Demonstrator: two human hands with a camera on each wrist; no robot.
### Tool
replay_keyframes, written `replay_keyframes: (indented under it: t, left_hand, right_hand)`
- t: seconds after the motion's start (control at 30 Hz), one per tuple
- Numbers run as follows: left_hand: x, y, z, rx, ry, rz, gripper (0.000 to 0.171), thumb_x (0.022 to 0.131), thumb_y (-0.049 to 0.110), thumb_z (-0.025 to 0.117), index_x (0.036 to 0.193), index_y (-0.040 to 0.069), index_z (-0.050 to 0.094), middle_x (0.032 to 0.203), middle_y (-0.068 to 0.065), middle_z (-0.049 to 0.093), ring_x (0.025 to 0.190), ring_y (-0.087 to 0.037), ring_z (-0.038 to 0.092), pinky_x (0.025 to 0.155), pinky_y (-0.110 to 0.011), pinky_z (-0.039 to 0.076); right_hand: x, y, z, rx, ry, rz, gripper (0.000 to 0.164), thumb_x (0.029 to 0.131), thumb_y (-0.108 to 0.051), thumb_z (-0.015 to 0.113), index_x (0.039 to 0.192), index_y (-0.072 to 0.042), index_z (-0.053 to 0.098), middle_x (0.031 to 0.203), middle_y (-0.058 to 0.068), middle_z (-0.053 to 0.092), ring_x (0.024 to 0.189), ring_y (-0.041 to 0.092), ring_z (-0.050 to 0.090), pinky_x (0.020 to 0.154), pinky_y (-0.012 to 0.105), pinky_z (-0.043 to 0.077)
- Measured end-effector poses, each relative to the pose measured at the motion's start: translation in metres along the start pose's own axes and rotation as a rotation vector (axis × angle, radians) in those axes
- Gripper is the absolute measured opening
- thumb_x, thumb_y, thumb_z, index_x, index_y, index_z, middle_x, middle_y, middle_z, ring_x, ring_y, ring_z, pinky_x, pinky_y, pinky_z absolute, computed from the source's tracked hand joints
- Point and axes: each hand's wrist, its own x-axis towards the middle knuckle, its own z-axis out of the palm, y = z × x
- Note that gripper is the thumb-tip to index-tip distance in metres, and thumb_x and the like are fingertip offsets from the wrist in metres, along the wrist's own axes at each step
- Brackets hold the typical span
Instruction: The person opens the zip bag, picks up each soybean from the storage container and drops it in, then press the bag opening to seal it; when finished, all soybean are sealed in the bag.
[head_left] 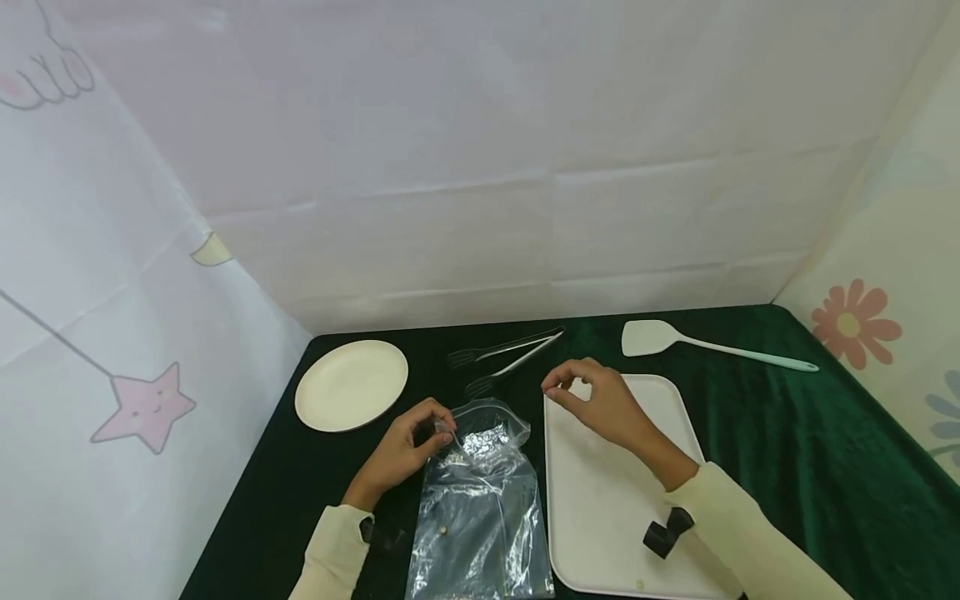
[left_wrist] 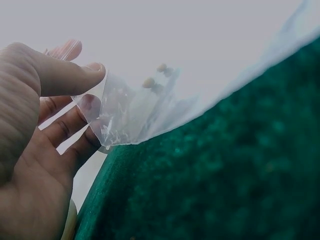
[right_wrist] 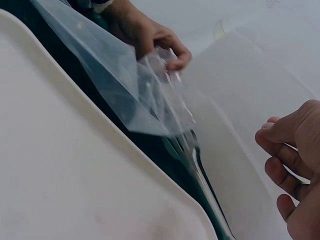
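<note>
Bag (head_left: pixel 476 533) lies left of the tray (head_left: pixel 600 517), far end pinched by the left hand (head_left: pixel 405 450); the right hand (head_left: pixel 606 407) curls narrow, possibly empty, I can't tell. Light pinching should steady the bag best.

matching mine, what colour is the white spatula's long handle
Pale green long handle, best in the head view.

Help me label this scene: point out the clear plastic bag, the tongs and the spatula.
Clear plastic bag (head_left: pixel 482 512), head view: on its body.
Tongs (head_left: pixel 519 362), head view: on the nearer arm.
Spatula (head_left: pixel 716 345), head view: on its handle.
</note>
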Motion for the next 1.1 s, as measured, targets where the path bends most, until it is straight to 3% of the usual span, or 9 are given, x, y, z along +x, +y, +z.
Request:
replay_keyframes:
  t: [0.2,0.4,0.53,0.7,0.9,1.1]
  left_hand:
    - [-0.001,0.002,0.002,0.003,-0.005,0.001,0.022,0.093,-0.005,0.067,0.111,0.006,0.062,0.103,-0.004,0.061,0.082,-0.018,0.055,0.070,-0.035,0.049]
    - [-0.003,0.001,0.001,0.004,0.013,0.004,0.022,0.093,-0.005,0.067,0.110,0.006,0.063,0.101,-0.003,0.061,0.082,-0.018,0.055,0.070,-0.034,0.049]
    - [-0.004,0.000,0.001,-0.005,0.015,-0.002,0.021,0.093,-0.004,0.067,0.111,0.007,0.063,0.102,-0.004,0.061,0.083,-0.019,0.055,0.071,-0.034,0.049]
    - [-0.003,0.000,0.000,-0.008,0.022,0.000,0.023,0.091,-0.007,0.068,0.111,0.006,0.063,0.102,-0.005,0.060,0.084,-0.019,0.055,0.071,-0.035,0.049]
    - [-0.002,-0.001,0.001,-0.004,0.022,0.015,0.026,0.090,-0.009,0.068,0.110,0.005,0.063,0.101,-0.006,0.061,0.083,-0.019,0.055,0.070,-0.035,0.049]
    - [-0.001,-0.001,0.000,0.015,0.011,0.007,0.025,0.091,-0.007,0.067,0.110,0.008,0.063,0.102,-0.004,0.061,0.083,-0.018,0.056,0.071,-0.034,0.050]
  right_hand:
    - [-0.016,0.019,-0.035,-0.042,-0.023,0.016,0.008,0.094,-0.032,0.073,0.102,-0.032,0.070,0.098,-0.017,0.067,0.094,0.011,0.058,0.091,0.052,0.043]
    - [-0.036,0.043,-0.056,-0.076,-0.118,0.059,0.005,0.094,-0.027,0.073,0.098,-0.027,0.071,0.095,-0.015,0.067,0.091,0.011,0.059,0.089,0.053,0.041]
    - [-0.047,0.058,-0.057,-0.078,-0.188,0.130,0.005,0.094,-0.019,0.073,0.097,-0.024,0.071,0.092,-0.012,0.067,0.090,0.012,0.058,0.088,0.050,0.041]
    - [-0.053,0.068,-0.053,-0.095,-0.239,0.148,0.014,0.091,-0.010,0.074,0.094,-0.023,0.070,0.088,-0.010,0.066,0.086,0.014,0.057,0.082,0.034,0.046]
    - [-0.057,0.073,-0.044,-0.198,-0.226,0.131,0.021,0.088,-0.012,0.079,0.089,-0.029,0.067,0.082,-0.013,0.060,0.081,0.010,0.054,0.076,0.029,0.045]
    - [-0.052,0.069,-0.043,-0.146,-0.172,0.125,0.021,0.088,-0.007,0.077,0.088,-0.026,0.067,0.084,-0.012,0.063,0.082,0.012,0.056,0.075,0.031,0.046]
